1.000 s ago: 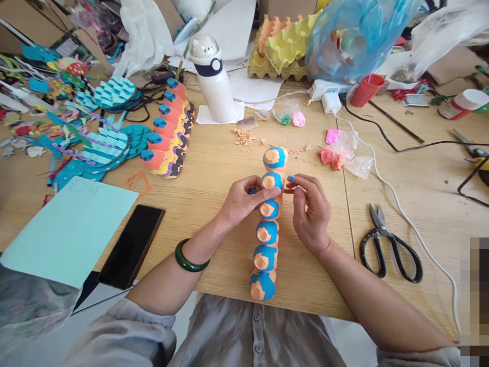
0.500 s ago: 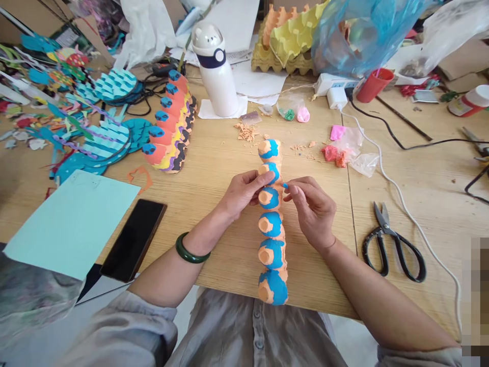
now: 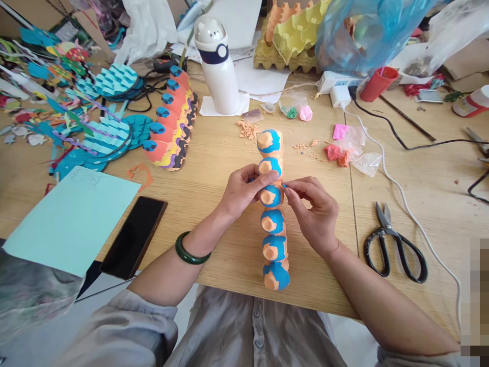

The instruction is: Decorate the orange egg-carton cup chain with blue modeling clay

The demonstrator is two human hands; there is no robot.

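Note:
An orange egg-carton strip [image 3: 273, 222] with a row of bumps, each partly covered in blue clay, lies lengthwise in front of me. My left hand [image 3: 244, 189] grips it from the left near the second and third bumps, thumb on top and fingers underneath. On the strip's right side, my right hand [image 3: 314, 210] pinches a tiny blue piece of clay [image 3: 284, 185] between thumb and forefinger, held against or right beside the edge. A bit of blue also shows by the left fingers.
Black-handled scissors [image 3: 394, 244] lie at right, a phone [image 3: 134, 236] and pale green sheet [image 3: 72, 219] at left. Behind stand a white bottle [image 3: 220, 76], a decorated carton strip [image 3: 171, 122], egg trays [image 3: 298, 35] and a power strip [image 3: 338, 81]. Orange scraps [image 3: 247, 129] and clay packets [image 3: 340, 153] lie around.
The strip's near end has swung slightly away from me and to the right, and its far end has risen a little. My right fingertips have come closer to its edge.

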